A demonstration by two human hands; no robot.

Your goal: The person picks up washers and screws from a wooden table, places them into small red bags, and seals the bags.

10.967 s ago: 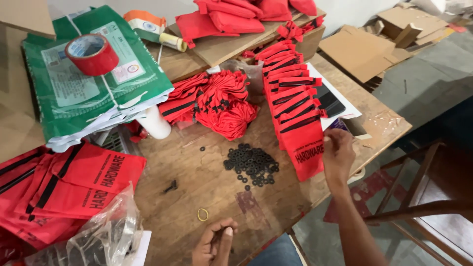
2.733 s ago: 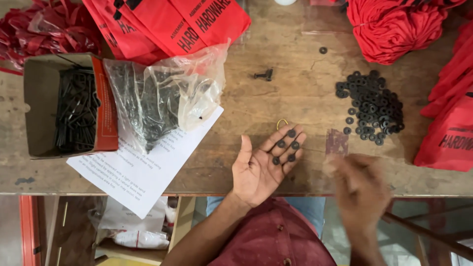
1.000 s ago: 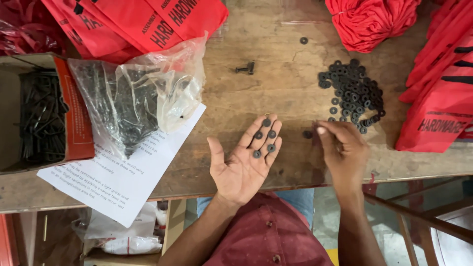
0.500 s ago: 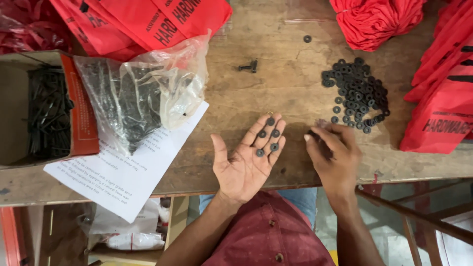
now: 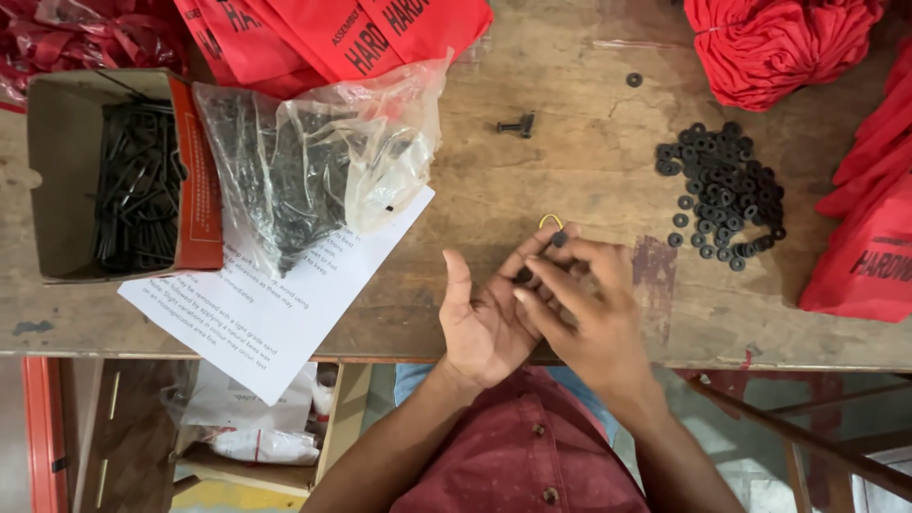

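Both our hands meet just over the near edge of the wooden workbench [image 5: 589, 142]. Our left hand [image 5: 489, 318] lies palm up and open, cupped as a tray, with a few small black washers [image 5: 560, 238] resting on its fingers. Our right hand [image 5: 594, 313] lies across it, fingertips pressed down into the left fingers, pinching or placing a washer there; we cannot tell whether one is actually gripped between those fingertips.

As far as we can judge, we are partway through gathering a small count: only a few washers sit in the palm, while the main pile of black washers [image 5: 722, 195] lies near, beyond and to the right of the right hand, looking barely thinned. A yellow rubber band [image 5: 550, 220] lies just beyond the left fingertips. Further left sit a clear plastic bag of black screws [image 5: 304, 171], a printed instruction sheet [image 5: 266, 304] under it, and an open cardboard box of black hardware [image 5: 123, 176]. Red fabric pouches [image 5: 332, 33] lie at the bench's far edge, none yet in hand.
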